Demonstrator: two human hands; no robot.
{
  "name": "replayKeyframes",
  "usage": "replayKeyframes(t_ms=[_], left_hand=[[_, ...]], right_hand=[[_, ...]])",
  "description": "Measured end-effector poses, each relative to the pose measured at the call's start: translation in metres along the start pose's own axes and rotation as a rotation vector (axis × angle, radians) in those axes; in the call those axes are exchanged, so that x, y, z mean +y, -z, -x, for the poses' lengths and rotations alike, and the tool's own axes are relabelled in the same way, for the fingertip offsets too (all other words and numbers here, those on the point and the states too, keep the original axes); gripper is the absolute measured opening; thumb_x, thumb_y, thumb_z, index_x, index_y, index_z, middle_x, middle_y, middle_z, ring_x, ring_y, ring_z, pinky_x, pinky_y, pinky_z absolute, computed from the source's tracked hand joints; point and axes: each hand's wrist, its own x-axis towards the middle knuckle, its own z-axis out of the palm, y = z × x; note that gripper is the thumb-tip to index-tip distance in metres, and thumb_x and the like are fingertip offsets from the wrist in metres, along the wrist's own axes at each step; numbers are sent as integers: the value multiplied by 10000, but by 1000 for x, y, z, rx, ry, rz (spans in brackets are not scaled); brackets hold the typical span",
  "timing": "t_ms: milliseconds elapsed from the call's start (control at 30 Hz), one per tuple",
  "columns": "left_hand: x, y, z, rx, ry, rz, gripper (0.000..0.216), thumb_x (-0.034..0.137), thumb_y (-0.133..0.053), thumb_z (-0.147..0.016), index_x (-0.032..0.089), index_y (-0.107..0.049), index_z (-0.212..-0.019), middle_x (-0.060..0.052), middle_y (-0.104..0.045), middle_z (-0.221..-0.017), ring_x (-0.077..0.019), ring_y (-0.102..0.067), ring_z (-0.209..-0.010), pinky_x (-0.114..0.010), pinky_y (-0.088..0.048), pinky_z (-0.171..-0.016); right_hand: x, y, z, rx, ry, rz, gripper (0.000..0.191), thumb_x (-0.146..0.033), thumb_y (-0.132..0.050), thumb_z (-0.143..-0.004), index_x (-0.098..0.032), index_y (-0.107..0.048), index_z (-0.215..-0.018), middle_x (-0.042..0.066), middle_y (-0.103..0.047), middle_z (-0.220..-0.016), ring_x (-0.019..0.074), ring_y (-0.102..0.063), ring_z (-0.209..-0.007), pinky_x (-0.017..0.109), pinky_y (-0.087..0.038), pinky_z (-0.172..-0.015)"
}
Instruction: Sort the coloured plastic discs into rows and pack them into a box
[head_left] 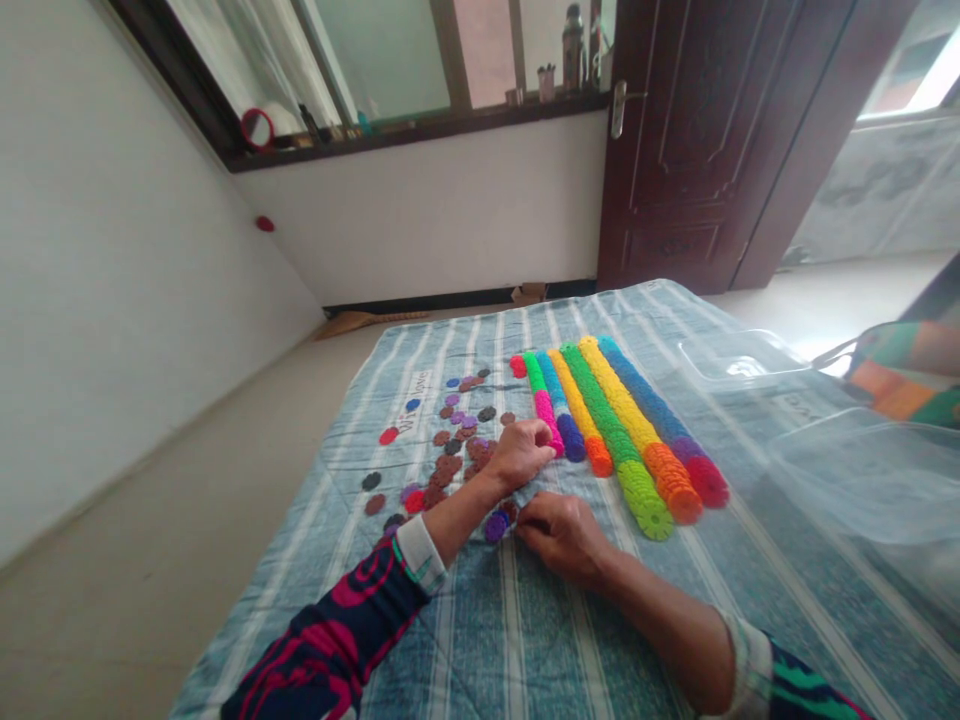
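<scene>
Over the near end of a row of pink discs (pixel 543 403) is my left hand (pixel 519 455), its fingers curled and pinched at the last pink disc. Lower down, my right hand (pixel 566 535) is closed, with its fingertips beside a blue-purple notched disc (pixel 496 526); whatever they hold is hidden. Loose brown discs (pixel 448 466) lie scattered left of my hands, mixed with purple, black and red ones. To the right, overlapping discs form long coloured rows, among them a green row (pixel 604 420), a yellow row (pixel 622 395) and a blue row (pixel 641 395).
Striped cloth (pixel 465 640) covers the bed-like surface. Two clear plastic containers, one farther back (pixel 742 360) and one nearer (pixel 862 480), are at the right. Beyond are a dark red door (pixel 682 150) and a windowsill (pixel 420 132) with small items.
</scene>
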Motion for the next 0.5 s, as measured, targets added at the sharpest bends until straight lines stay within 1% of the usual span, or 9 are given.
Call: replayKeyframes(t_ms=[133,267,400,500], left_hand=[[-3,0,2,37,-23,-46,84,67,-574,-645,150,-583,-659,34,-546,-630,-94,-473,-607,-212,-357,-593],[-7,1,4,69,-22,-81,82,78,-568,-653,159,-564,-659,28,-541,-645,-100,-477,-614,-218,-362,-601],[-9,-1,5,27,5,-95,69,105,-576,-661,169,-557,-646,28,-543,-636,-108,-490,-616,-225,-362,-599],[-10,-4,5,21,4,-119,66,110,-588,-653,168,-559,-643,21,-547,-640,-115,-493,-620,-234,-358,-603]], right_hand=[[0,0,0,-5,3,9,141,-142,-581,-810,-188,-685,-726,0,-641,-676,122,-564,-611,229,-346,-570],[-2,1,0,-5,-17,17,162,-160,-560,-827,-190,-681,-723,4,-643,-681,127,-570,-617,230,-353,-570],[-4,2,0,-10,-26,8,175,-164,-547,-833,-201,-679,-724,2,-646,-686,127,-567,-621,229,-362,-573],[-4,3,0,-26,-30,20,166,-138,-553,-810,-203,-675,-718,0,-642,-688,127,-564,-623,231,-360,-572]])
